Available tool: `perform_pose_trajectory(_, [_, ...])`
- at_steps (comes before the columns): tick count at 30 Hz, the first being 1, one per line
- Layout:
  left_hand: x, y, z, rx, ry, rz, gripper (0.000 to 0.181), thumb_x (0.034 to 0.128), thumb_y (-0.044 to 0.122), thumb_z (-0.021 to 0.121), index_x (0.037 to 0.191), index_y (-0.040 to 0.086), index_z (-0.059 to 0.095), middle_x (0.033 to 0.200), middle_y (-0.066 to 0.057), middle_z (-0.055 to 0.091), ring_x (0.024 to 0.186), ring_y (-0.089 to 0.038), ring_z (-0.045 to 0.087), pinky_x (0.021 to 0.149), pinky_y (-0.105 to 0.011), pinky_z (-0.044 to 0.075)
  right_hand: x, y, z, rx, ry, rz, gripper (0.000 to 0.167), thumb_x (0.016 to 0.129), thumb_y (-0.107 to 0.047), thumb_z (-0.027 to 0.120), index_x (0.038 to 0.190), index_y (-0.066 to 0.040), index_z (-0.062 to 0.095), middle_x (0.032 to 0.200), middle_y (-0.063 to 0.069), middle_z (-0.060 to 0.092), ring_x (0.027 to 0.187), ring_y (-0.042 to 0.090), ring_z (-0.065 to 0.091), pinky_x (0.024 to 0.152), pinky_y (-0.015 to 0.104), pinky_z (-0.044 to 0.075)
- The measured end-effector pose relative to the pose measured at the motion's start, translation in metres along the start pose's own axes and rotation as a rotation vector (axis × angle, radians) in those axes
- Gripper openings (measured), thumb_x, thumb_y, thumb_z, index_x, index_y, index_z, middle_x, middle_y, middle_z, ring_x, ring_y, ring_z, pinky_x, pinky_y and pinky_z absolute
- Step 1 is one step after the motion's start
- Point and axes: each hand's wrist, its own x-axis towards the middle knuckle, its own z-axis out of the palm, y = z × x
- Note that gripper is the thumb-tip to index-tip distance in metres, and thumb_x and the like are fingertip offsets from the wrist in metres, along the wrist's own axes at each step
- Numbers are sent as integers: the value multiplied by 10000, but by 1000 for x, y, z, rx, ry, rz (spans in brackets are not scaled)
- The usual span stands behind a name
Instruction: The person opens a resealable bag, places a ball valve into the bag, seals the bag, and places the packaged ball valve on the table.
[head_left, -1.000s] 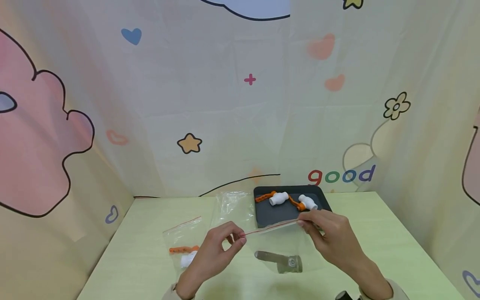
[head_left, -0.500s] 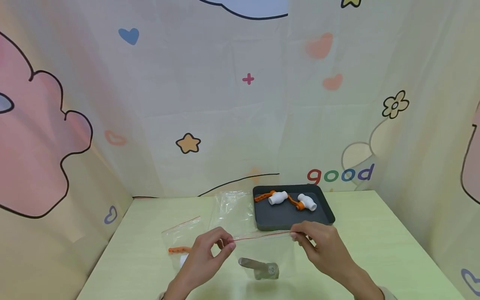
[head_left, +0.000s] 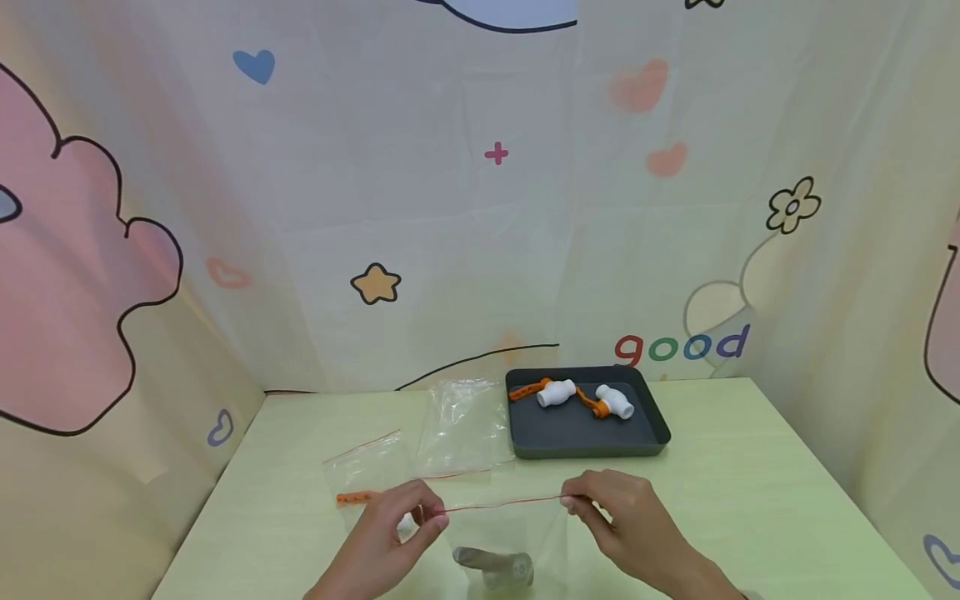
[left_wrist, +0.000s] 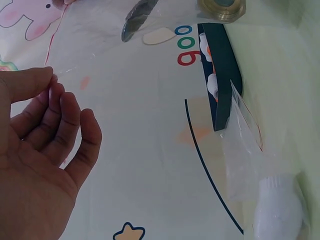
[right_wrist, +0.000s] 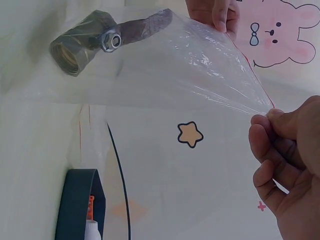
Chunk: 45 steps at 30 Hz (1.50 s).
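Pinching a clear bag [head_left: 517,529] by its red-lined top edge, at 1 end with left hand [head_left: 386,537], at the other with right hand [head_left: 626,525], thumbs against curled fingers. Hanging low inside, between the hands: a grey metal valve [head_left: 510,569]. Beyond, on the table [head_left: 750,483], 2 white valves [head_left: 557,392] with orange handles in a dark tray [head_left: 585,437], beside a flat bag [head_left: 465,429].

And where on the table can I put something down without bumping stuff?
The table is bare right of the tray, and left of the orange-handle bag. The middle is crowded: the left hand and right hand hold up a see-through bag with a grey valve inside, and a flat bag lies beside the tray.
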Motion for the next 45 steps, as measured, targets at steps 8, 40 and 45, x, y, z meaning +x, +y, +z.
perform_pose_trajectory(8, [-10,-7,-9,-50,-60,64,192,925,66,661,908,240,581,816,127,602,777,13,543,722,-187,477,-6,-4,11,70,-13,-50,209,826,3,737,934,-163,667,787,-121,657,679,-46,531,630,74,447])
perform_pose_trajectory(40, [8,-56,16,195,23,-277,170,845,91,750,803,226,656,738,166,574,696,39,523,614,-197,492,35,64,59,-152,-131,76,54,896,-106,701,944,-130,706,867,-52,726,739,44,640,661,215,536])
perform_pose_trajectory(45, [12,-59,19,252,1,-307,166,835,86,756,780,213,665,731,150,587,696,17,539,619,-176,459,41,69,63,-193,-191,138,63,906,-111,692,964,-119,714,892,-40,733,729,51,625,676,222,540])
